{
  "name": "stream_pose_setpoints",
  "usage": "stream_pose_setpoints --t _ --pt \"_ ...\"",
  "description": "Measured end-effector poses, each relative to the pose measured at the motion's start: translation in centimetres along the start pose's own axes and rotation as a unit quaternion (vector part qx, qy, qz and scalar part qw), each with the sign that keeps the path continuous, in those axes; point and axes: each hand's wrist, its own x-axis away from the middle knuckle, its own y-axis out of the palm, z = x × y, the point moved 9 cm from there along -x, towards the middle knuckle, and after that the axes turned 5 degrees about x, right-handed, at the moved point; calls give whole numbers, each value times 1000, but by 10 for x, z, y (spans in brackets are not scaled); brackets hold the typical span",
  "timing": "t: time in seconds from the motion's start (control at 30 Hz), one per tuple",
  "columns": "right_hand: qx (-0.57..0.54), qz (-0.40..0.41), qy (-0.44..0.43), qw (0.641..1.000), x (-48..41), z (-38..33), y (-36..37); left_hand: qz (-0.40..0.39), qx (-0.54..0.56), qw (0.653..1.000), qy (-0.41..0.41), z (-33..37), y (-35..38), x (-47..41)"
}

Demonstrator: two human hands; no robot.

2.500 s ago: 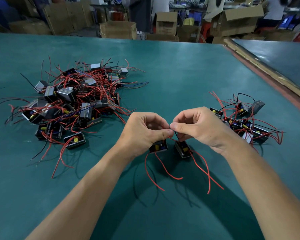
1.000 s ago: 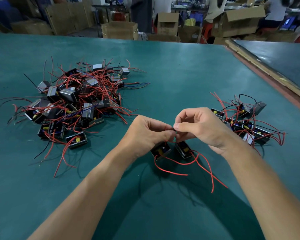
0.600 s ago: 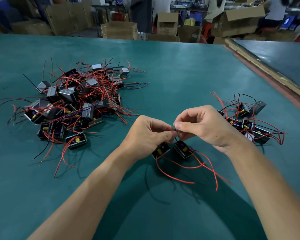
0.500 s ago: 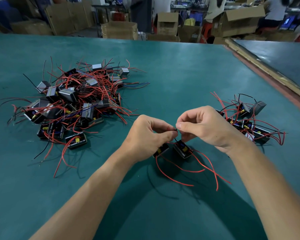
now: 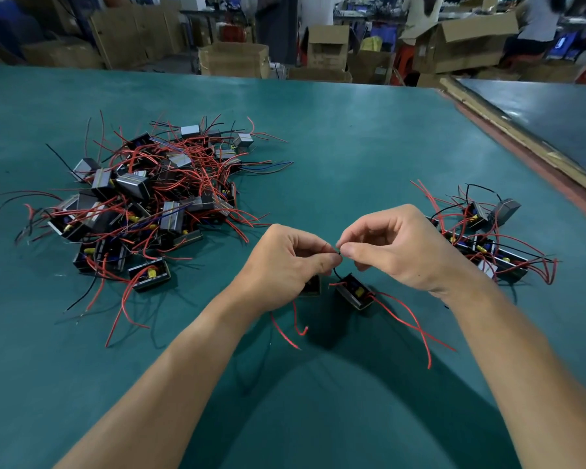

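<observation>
We're mid-join: left grip [image 5: 281, 265] and right grip [image 5: 398, 252] both pinch the wire ends [image 5: 334, 253] above two wired modules [image 5: 354, 292]; next up, probably a tight twist.

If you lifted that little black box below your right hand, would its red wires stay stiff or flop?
Probably flop: its thin red wires lie in loose curves on the green table. The small black box-shaped module looks light; the thin black wire pinched by the left hand and right hand seems to tilt it. Flat-sided, it shouldn't roll.

Teal work table [image 5: 352, 137], cardboard boxes [image 5: 234, 59] behind, 2nd table [image 5: 538, 106] at rt.
</observation>
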Motion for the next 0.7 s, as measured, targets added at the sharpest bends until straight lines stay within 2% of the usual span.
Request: stream_pose_setpoints --t 0.17,0.33,0.7 --pt "-8 -7 -16 1000 1 -2 0 -28 42 999 -18 -3 3 3" --pt "5 10 -12 1000 -1 2 0 1 6 1000 11 4 0 3" --pt "81 11 -35 996 -1 1 0 7 44 999 -27 -3 -1 1"
